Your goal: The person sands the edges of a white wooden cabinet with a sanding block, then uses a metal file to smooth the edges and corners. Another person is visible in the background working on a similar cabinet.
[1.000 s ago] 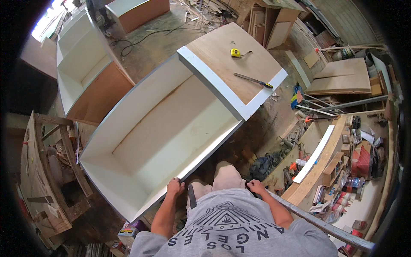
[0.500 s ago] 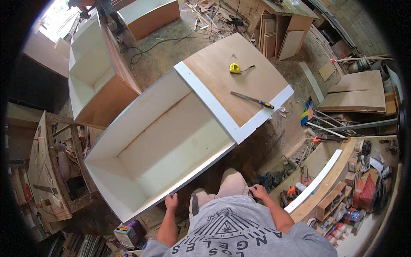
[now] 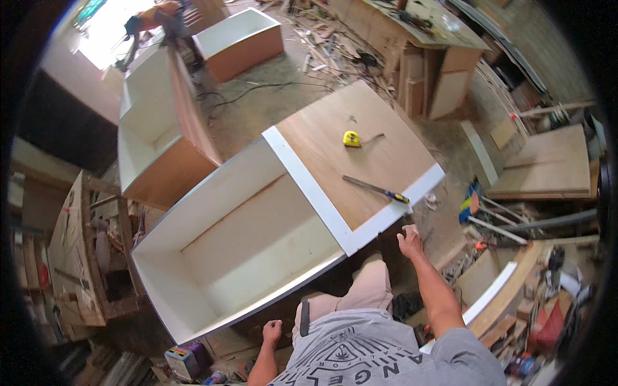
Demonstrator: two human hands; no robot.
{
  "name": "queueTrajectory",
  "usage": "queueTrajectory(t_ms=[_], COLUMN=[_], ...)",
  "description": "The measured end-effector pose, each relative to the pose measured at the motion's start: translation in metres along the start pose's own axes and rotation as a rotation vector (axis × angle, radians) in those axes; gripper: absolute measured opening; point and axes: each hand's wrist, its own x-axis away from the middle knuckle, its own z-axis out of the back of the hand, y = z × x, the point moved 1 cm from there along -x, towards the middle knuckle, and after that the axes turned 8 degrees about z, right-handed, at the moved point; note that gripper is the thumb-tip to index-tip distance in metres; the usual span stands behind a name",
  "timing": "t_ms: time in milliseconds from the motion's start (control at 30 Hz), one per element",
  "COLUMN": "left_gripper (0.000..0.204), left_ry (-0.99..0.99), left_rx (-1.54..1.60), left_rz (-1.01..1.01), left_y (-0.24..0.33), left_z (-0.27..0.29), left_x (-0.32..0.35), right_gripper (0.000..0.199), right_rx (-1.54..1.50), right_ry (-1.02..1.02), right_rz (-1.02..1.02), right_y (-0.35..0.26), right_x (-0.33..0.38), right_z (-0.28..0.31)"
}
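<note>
In front of me lies a big white-lined cabinet box [image 3: 257,241], tilted across the view, with a plywood panel [image 3: 322,128] over its far right end. White strips edge that panel. On the plywood rest a yellow tape measure [image 3: 351,139], its tape a little out, and a file [image 3: 375,189] with a blue and yellow handle. My right hand [image 3: 410,242] hangs just off the white edge, below the file's handle, empty with its fingers loosely bent apart. Low beside the box's near edge, my left hand [image 3: 272,331] is curled closed, with nothing seen in it.
More white-lined cabinets [image 3: 164,161] stand behind at left, where a person in orange [image 3: 158,19] bends over. Wood scraps [image 3: 322,42] and a black cable [image 3: 257,90] litter the floor. A wooden frame [image 3: 96,251] stands left; a cluttered tool bench [image 3: 502,309] is on my right.
My right hand has risen from beside my leg toward the cabinet's right edge. The left hand has moved slightly lower, away from the box. The view has shifted; the file and tape measure lie as before.
</note>
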Motion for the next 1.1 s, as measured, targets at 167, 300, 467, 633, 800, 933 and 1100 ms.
queueTrajectory(t_ms=[167,300,467,633,800,933,1100], left_gripper=[0.034,0.024,0.034,0.038,0.041,0.037,0.033], left_ry=[0.177,0.357,0.087,0.058,-0.092,0.132,0.172], left_rx=[0.266,0.409,0.407,0.201,0.239,0.29,0.44], left_rz=[0.14,0.244,0.328,0.252,0.392,0.342,0.118], left_y=[-0.006,0.011,0.037,0.086,0.087,0.127,0.217], left_z=[-0.009,-0.075,-0.216,-0.29,-0.304,-0.294,-0.282], left_x=[0.025,0.08,0.186,0.245,0.239,0.167,0.12], right_gripper=[0.048,0.041,0.022,0.034,0.039,0.04,0.048], right_rx=[0.179,0.336,0.352,0.397,0.176,0.018,0.204], right_ry=[-0.056,-0.278,-0.573,-0.448,-0.148,-0.177,-0.388], right_rz=[0.213,0.375,0.541,0.464,0.53,0.564,0.024], right_y=[-0.002,0.021,0.026,0.055,0.043,0.102,0.195], right_x=[-0.111,-0.158,-0.201,-0.294,-0.309,-0.253,-0.112], right_z=[-0.002,-0.018,-0.015,0.011,0.044,0.072,0.119])
